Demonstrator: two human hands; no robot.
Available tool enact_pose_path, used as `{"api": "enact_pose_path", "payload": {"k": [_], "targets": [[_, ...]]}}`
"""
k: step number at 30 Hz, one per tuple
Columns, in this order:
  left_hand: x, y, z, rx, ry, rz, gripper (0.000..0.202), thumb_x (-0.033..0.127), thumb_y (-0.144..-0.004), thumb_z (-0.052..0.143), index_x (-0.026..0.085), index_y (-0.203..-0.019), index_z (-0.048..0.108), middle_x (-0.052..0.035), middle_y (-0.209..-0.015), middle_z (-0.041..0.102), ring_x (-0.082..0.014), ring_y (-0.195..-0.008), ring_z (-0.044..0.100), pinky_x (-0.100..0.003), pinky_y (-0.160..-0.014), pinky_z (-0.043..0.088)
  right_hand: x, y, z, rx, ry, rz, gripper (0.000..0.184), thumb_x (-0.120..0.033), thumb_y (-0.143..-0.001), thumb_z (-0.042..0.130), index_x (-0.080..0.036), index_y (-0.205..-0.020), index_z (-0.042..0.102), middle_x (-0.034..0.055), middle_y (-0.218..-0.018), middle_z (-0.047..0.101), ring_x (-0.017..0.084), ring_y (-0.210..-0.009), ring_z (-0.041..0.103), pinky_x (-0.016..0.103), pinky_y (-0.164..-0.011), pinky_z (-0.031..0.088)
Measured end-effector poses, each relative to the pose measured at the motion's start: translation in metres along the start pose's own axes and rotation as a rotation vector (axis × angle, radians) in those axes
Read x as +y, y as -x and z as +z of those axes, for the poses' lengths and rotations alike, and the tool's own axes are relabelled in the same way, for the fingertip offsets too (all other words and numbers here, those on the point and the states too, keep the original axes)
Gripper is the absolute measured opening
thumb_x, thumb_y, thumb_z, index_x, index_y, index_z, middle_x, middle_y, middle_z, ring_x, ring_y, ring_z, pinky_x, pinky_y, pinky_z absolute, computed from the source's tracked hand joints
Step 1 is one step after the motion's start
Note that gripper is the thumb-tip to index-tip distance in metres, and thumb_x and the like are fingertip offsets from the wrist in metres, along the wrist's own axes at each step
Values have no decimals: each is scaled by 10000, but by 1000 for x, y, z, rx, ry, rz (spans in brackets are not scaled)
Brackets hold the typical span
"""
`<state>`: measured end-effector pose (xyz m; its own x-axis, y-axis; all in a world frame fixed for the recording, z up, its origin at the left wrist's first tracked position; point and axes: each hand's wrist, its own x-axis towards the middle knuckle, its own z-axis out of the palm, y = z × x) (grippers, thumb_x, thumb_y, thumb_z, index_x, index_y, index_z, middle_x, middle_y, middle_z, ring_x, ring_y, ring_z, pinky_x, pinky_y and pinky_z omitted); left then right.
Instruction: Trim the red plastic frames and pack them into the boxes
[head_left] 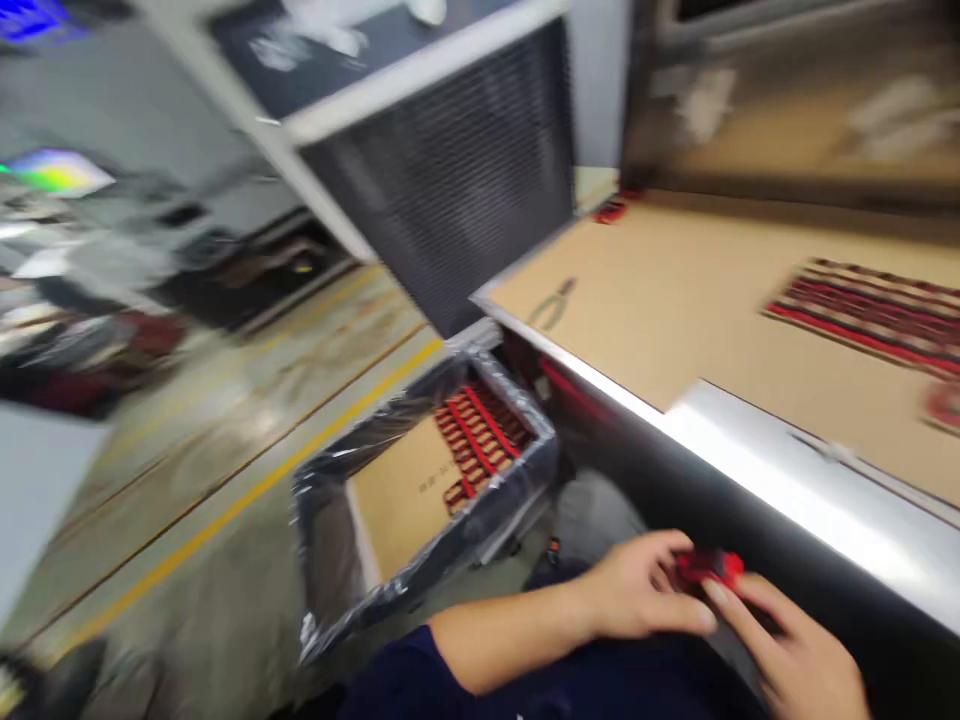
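Observation:
A small red and dark part, blurred by motion, is held in front of my body at the bench's near edge. My left hand grips its left side between thumb and fingers. On the right side, the fingers of my right hand close on the same part. Its exact kind is too smeared to make out. Rows of similar red and dark parts lie on the tan bench top, beyond my hands.
Left of the bench stands a plastic-lined bin with a cardboard sheet and rows of red and dark parts inside. Pliers lie near the bench corner. A shiny metal plate covers part of the front edge.

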<state>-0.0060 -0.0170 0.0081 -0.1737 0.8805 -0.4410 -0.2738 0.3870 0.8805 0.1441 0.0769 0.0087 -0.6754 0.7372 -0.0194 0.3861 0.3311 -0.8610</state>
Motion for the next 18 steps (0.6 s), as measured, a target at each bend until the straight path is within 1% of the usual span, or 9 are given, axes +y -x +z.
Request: {"api": "enact_pose_path", "payload": {"k": [1, 2, 3, 4, 7, 9, 12, 16, 18], "targets": [[3, 4, -1, 66, -67, 46, 751, 500, -589, 841, 101, -1191, 636, -24, -808, 640, -111, -593, 523, -272, -574, 487, -5, 0, 0, 21, -4, 39, 398, -590, -878, 613, -233, -839, 783, 89, -796, 727, 263, -764, 716, 345, -669, 591], [6, 6, -3, 67, -81, 55, 796, 485, -645, 804, 93, -1296, 569, -71, -926, 661, -140, -656, 555, -331, -650, 528, -9, -1, 0, 58, -16, 80, 409, -583, -901, 581, -235, -805, 775, 67, -762, 723, 221, -699, 704, 310, -650, 584], [8, 6, -6, 34, -87, 49, 808, 474, -719, 745, 93, -1384, 490, -110, -1033, 653, -167, -724, 578, -392, -740, 545, -12, -4, 0, 44, -114, 83, 357, -516, -911, 608, -217, -801, 768, 64, -750, 722, 198, -661, 689, 292, -633, 576], [10, 4, -10, -7, -92, 43, 807, 465, -768, 699, 91, -1432, 434, -138, -1089, 641, -197, -782, 593, -445, -807, 546, -14, -7, 1, 78, -213, 51, 297, -455, -900, 653, -206, -776, 758, 58, -729, 718, 182, -645, 677, 278, -625, 568], [7, -5, -16, -78, -169, 76, 762, 423, -814, 672, 153, -1475, 403, -170, -1239, 606, -264, -929, 628, -520, -877, 561, -14, -12, 1, 167, -352, -53, 168, -346, -885, 714, -203, -816, 769, 54, -752, 730, 158, -672, 682, 260, -643, 561], [5, -7, -15, -89, -254, 132, 736, 407, -824, 676, 196, -1480, 418, -158, -1253, 619, -285, -967, 653, -521, -859, 594, -13, -7, 0, 199, -364, -71, 139, -326, -882, 725, -203, -838, 774, 57, -770, 731, 154, -688, 688, 257, -640, 560], [5, -6, -11, -110, -331, 184, 751, 417, -820, 683, 206, -1491, 419, -145, -1243, 632, -298, -978, 679, -493, -833, 626, -11, 3, -1, 232, -320, -103, 122, -305, -885, 725, -202, -838, 772, 57, -771, 729, 152, -690, 686, 258, -635, 558], [13, -9, -4, -134, -392, 164, 769, 445, -814, 691, 208, -1495, 423, -116, -1231, 633, -300, -1062, 673, -429, -905, 609, -5, 11, -3, 262, -197, -187, 115, -252, -900, 699, -208, -813, 761, 52, -774, 735, 152, -695, 685, 266, -649, 554], [17, -11, 0, -139, -397, 130, 795, 476, -800, 712, 196, -1488, 428, -110, -1237, 624, -302, -1119, 655, -422, -958, 582, -3, 13, -3, 279, -150, -208, 107, -233, -897, 695, -206, -816, 759, 54, -786, 734, 153, -700, 682, 270, -656, 552]]}}
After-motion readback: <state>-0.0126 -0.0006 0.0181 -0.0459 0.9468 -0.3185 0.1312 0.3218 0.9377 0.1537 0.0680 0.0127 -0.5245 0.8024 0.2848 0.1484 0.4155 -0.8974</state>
